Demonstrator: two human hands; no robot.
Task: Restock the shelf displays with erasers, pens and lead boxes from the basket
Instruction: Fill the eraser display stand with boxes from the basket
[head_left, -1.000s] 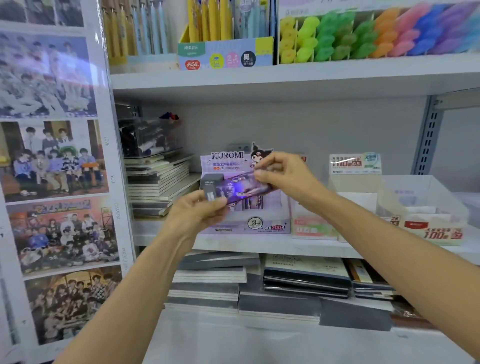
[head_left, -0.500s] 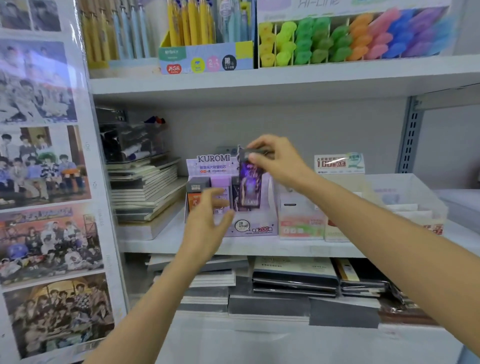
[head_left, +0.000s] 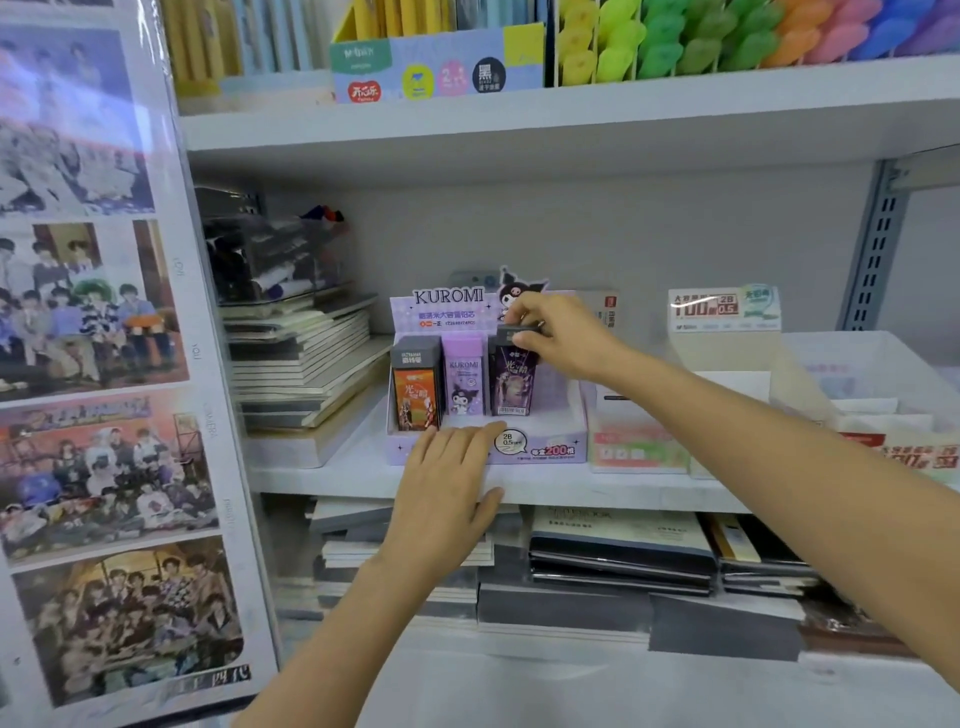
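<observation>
A purple Kuromi display box (head_left: 550, 451) stands on the middle shelf (head_left: 597, 491). Three lead boxes stand upright in it: an orange one (head_left: 415, 389) at the left, a lilac one (head_left: 462, 382) in the middle and a dark purple one (head_left: 511, 382) at the right. My right hand (head_left: 561, 338) pinches the dark cap of the dark purple box from above. My left hand (head_left: 449, 486) lies flat with straight fingers against the display's front wall and the shelf edge. The basket is not in view.
A notebook stack (head_left: 306, 364) with a clear case (head_left: 260, 260) on top fills the shelf's left. White lead displays (head_left: 727, 312) stand to the right. Pens (head_left: 436, 62) and coloured grips (head_left: 727, 36) line the top shelf. A photo panel (head_left: 104, 364) closes the left.
My right hand turned the dark purple box upright and lowered it into the display's right slot. My left hand let go of it and dropped flat onto the display's front.
</observation>
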